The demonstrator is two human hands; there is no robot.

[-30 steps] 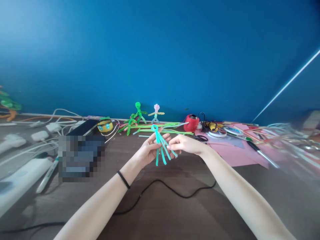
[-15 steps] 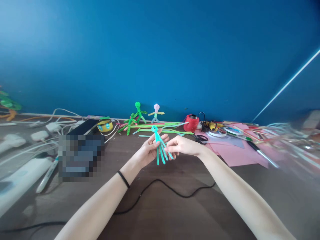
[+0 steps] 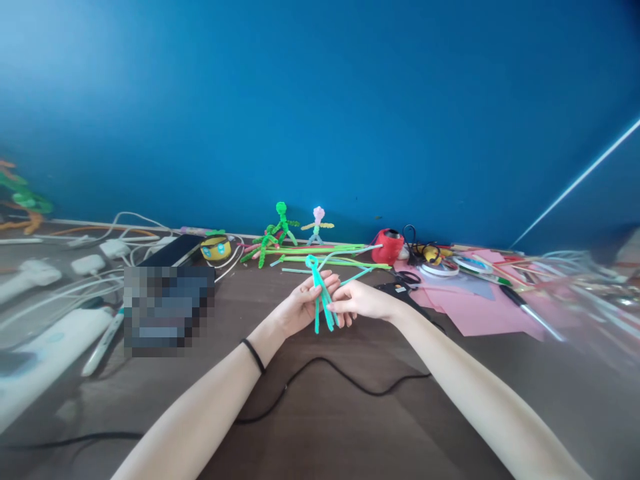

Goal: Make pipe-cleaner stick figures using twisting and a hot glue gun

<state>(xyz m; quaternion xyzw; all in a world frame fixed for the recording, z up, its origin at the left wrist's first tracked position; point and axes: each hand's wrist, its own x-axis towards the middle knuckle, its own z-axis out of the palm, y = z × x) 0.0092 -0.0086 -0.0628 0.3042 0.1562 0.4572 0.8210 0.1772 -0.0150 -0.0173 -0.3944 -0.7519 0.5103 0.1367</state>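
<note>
A bundle of turquoise pipe cleaners (image 3: pixel 321 288), looped at the top with several loose strands hanging down, is pinched between the thumb and fingers of my left hand (image 3: pixel 299 303). My right hand (image 3: pixel 361 301) closes its fingers on the strands at the bundle's right side. Behind the hands lie loose green pipe cleaners (image 3: pixel 345 259). Against the wall stand a green pipe-cleaner figure (image 3: pixel 282 217) and a pink-headed one (image 3: pixel 319 217); another green figure (image 3: pixel 265 247) leans in front of them.
Scissors (image 3: pixel 407 277), a red roll (image 3: pixel 387 247) and pink paper sheets (image 3: pixel 490 310) are at the right. White cables and plugs (image 3: pixel 87 265), a marker (image 3: pixel 103 347) and a yellow tape roll (image 3: pixel 215 249) lie left. A black cord (image 3: pixel 320 361) crosses the table nearer me.
My right hand's fingers have shifted slightly left across the strands, which hang closer together. My left hand keeps its pinch. The whole view has shifted slightly.
</note>
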